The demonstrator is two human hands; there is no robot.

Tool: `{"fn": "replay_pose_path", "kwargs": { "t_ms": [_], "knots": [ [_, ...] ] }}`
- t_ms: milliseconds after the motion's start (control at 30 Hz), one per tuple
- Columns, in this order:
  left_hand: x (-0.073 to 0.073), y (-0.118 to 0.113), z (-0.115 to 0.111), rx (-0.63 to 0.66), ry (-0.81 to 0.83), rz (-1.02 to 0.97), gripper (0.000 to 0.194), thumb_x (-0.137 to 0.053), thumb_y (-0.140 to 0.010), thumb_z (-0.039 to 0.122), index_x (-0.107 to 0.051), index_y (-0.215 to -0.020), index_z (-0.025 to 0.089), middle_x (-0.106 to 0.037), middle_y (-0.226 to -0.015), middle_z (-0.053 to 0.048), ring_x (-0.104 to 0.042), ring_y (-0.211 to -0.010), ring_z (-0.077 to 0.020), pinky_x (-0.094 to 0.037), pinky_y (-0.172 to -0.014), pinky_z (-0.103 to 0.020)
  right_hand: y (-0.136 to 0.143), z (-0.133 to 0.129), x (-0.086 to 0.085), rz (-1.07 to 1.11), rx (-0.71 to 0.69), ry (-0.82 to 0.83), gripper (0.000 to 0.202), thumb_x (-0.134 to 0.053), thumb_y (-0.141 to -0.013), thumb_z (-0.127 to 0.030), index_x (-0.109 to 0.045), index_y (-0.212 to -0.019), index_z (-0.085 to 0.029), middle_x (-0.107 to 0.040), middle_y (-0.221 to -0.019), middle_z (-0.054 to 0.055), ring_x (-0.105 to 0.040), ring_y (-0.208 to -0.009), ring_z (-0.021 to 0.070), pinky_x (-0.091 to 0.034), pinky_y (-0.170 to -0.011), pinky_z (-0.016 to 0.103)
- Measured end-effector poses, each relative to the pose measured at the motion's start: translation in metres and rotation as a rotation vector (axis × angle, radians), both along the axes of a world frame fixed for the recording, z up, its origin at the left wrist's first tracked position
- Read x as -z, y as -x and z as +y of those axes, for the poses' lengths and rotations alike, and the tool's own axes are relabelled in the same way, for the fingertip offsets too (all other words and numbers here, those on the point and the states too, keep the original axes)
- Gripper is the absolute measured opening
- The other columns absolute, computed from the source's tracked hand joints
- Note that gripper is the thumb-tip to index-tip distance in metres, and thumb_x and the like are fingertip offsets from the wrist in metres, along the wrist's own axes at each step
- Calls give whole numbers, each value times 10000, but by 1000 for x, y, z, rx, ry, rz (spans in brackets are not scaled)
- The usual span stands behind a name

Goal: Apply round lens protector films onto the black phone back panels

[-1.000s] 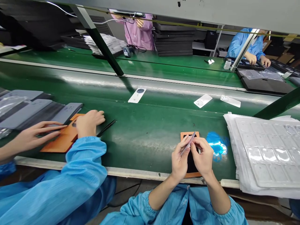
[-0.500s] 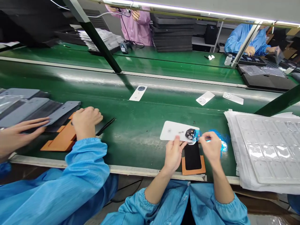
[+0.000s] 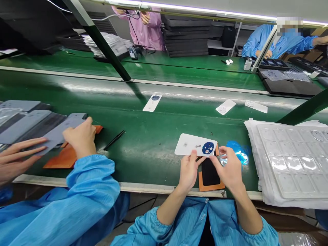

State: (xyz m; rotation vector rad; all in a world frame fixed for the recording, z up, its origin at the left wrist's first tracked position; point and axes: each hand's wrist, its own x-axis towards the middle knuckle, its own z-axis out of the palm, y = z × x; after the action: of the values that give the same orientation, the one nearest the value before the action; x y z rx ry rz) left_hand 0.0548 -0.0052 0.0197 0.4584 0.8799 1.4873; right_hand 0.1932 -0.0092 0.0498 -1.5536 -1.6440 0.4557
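Worktop (image 3: 143,160), long and green, across the whole view. Near its front edge at right, clear blister tray (image 3: 294,184) on top of white sheets (image 3: 253,164). Straight ahead, orange holder (image 3: 212,188) with flat black slab (image 3: 210,174) set on it, partly hidden behind the right hand (image 3: 230,171). Left hand (image 3: 188,174) clamped, thumb on top, on the lower edge of a white phone back panel (image 3: 191,145). Panel raised above the worktop, right end over the holder, left end beyond it. Farther back, three loose white panels (image 3: 151,106), flat and well apart. Just beyond the right hand, crumpled blue film (image 3: 238,152). On the held panel's right end, dark blue camera disc (image 3: 208,148). At the panel's lower right corner, right thumb tip; between thumb and index finger, shiny film scrap (image 3: 223,159), impossible to make out whether pinched.
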Motion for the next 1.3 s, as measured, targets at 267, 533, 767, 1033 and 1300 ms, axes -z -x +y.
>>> {"fn": "replay_pose_path", "kwargs": {
  "t_ms": [267, 533, 767, 1033, 1300],
  "knots": [
    [15, -5, -13, -35, -140, 365, 464, -635, -900, 515, -720, -1175, 150, -700, -1234, -135, -654, -1169, -293, -522, -1030, -399, 30, 5, 17, -50, -1, -160, 210, -571, -934, -340, -642, -1017, -160, -728, -936, 94, -706, -803, 209, -571, -717, 326],
    [18, -5, -23, -7, -303, 664, 354, -546, -979, 407, -711, -1216, 203, -717, -1208, -100, -664, -1158, -255, -517, -1034, -361, 32, 6, 14, 7, 34, -156, 187, -520, -928, -261, -688, -937, -178, -750, -886, 75, -712, -755, 186, -568, -708, 305],
    [20, -6, -25, 1, -281, 675, 362, -550, -970, 416, -724, -1186, 185, -731, -1169, -105, -671, -1138, -270, -521, -1028, -385, 31, 4, 13, 70, 55, -160, 181, -522, -914, -244, -689, -893, -177, -743, -847, 61, -705, -732, 169, -571, -694, 287],
    [10, -9, -31, 81, -230, 504, 407, -670, -891, 407, -693, -1256, 228, -639, -1348, -84, -585, -1271, -292, -418, -1139, -405, 38, 2, 11, 126, 91, -84, 185, -529, -879, -284, -690, -838, -203, -744, -799, 58, -705, -688, 182, -579, -658, 303],
    [5, 14, 2, 52, 122, -107, 419, -664, -906, 453, -633, -1223, 180, -711, -1212, -131, -682, -1121, -292, -506, -1014, -559, -54, 25, 32, 70, 278, 305, 141, -586, -738, -306, -673, -690, -206, -694, -628, 15, -654, -578, 198, -486, -594, 291]
  ]
}}
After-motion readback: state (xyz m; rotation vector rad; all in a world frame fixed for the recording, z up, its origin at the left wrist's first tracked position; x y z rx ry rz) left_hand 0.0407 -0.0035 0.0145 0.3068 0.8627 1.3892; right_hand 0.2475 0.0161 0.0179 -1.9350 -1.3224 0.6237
